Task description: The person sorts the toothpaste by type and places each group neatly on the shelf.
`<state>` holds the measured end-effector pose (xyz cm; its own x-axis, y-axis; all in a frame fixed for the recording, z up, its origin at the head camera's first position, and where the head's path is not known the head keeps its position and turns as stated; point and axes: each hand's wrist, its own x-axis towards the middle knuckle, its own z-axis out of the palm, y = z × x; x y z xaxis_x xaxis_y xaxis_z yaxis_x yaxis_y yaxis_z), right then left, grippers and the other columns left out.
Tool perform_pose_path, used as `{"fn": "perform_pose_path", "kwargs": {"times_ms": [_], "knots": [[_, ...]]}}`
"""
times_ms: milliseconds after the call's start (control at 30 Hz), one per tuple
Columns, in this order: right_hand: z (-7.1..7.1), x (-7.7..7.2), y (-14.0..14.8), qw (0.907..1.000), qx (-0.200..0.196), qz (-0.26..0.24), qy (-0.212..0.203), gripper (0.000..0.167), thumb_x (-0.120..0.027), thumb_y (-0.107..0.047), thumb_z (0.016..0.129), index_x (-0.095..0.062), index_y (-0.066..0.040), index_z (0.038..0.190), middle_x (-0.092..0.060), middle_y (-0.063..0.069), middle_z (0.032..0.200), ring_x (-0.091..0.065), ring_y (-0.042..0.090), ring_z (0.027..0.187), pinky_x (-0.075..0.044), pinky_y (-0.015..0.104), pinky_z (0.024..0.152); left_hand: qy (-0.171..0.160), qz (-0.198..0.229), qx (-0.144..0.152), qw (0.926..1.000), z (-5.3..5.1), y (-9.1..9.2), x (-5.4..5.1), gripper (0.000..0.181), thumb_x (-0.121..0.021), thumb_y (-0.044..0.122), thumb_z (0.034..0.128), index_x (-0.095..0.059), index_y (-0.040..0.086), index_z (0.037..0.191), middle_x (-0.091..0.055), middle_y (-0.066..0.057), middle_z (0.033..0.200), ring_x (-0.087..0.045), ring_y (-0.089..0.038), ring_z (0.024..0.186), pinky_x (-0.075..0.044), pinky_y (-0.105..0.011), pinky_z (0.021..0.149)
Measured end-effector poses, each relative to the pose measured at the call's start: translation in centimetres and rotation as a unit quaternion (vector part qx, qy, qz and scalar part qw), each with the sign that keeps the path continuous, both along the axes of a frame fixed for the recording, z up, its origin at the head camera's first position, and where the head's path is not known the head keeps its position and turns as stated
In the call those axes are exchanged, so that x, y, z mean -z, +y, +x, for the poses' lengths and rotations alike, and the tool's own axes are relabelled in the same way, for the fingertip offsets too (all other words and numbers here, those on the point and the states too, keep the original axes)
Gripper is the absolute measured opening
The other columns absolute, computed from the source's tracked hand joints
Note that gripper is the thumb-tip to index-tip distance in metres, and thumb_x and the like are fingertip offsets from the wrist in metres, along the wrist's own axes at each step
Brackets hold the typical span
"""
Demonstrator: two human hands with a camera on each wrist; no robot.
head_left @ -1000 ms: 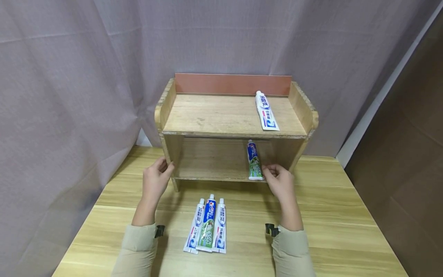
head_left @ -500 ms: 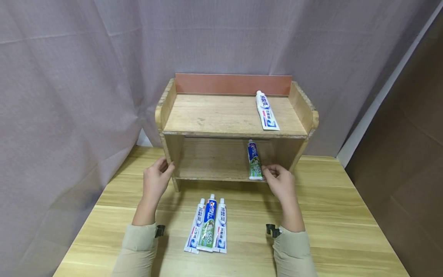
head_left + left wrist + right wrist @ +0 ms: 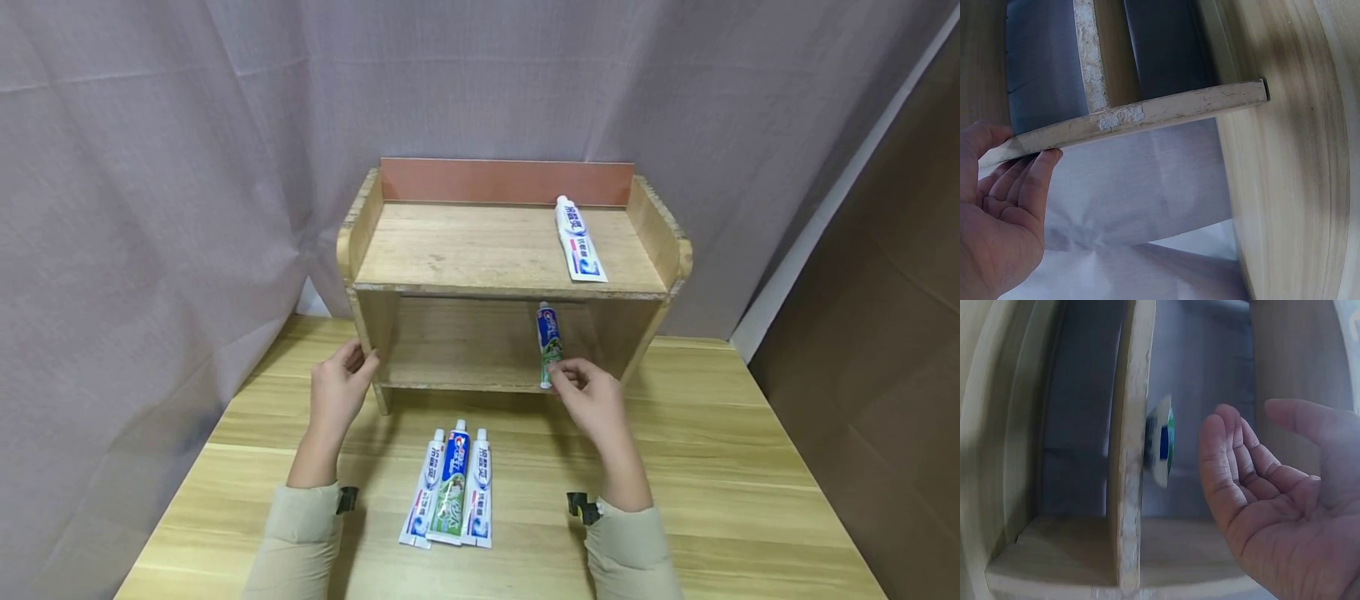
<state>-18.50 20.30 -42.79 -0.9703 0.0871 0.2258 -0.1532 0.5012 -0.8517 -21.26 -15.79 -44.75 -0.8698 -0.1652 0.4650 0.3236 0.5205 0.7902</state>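
A small two-tier wooden shelf (image 3: 465, 290) stands on the table. My left hand (image 3: 341, 383) holds the front edge of its left side panel (image 3: 1166, 112), thumb on one face and fingers on the other. On the lower board lies a blue-and-green toothpaste tube (image 3: 550, 329), its crimped end toward me. My right hand (image 3: 592, 400) hovers by that end, covering part of it in the head view. In the right wrist view the tube (image 3: 1161, 442) is apart from the fingers, and the thumb stands away from them. A white toothpaste tube (image 3: 579, 242) lies on the upper board.
On the table in front of the shelf lie three toothpaste tubes side by side: a white one (image 3: 424, 500), a blue-and-green one (image 3: 450, 492) and another white one (image 3: 478, 492). A grey curtain (image 3: 480, 75) hangs behind; a brown panel (image 3: 877, 358) rises at the right.
My right hand has shifted left, from beside the lower tube's right edge to over its crimped end. The left hand keeps its hold on the shelf side.
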Motion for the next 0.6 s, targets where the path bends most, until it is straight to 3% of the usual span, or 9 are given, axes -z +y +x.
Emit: {"fn": "perform_pose_path", "kwargs": {"times_ms": [333, 600], "knots": [[0.4, 0.2, -2.3, 0.9956, -0.086, 0.008, -0.037, 0.024, -0.067, -0.027, 0.098, -0.071, -0.004, 0.105, -0.072, 0.015, 0.089, -0.068, 0.019, 0.073, -0.061, 0.026, 0.066, -0.002, 0.001, 0.003, 1.0000, 0.1, -0.1, 0.0, 0.027, -0.069, 0.016, 0.0951, -0.071, 0.001, 0.117, -0.072, -0.021, 0.111, -0.071, -0.033, 0.103, -0.061, -0.032, 0.085], [0.4, 1.7, -3.9, 0.9843, -0.160, 0.033, -0.067, 0.024, -0.069, -0.032, 0.096, -0.073, -0.009, 0.100, -0.070, 0.003, 0.080, -0.067, 0.025, 0.074, -0.059, 0.029, 0.063, 0.012, 0.002, -0.004, 0.9999, 0.0, 0.0, 0.3, 0.024, -0.069, 0.016, 0.0945, -0.072, 0.004, 0.115, -0.074, -0.018, 0.107, -0.073, -0.031, 0.099, -0.062, -0.033, 0.083]]}}
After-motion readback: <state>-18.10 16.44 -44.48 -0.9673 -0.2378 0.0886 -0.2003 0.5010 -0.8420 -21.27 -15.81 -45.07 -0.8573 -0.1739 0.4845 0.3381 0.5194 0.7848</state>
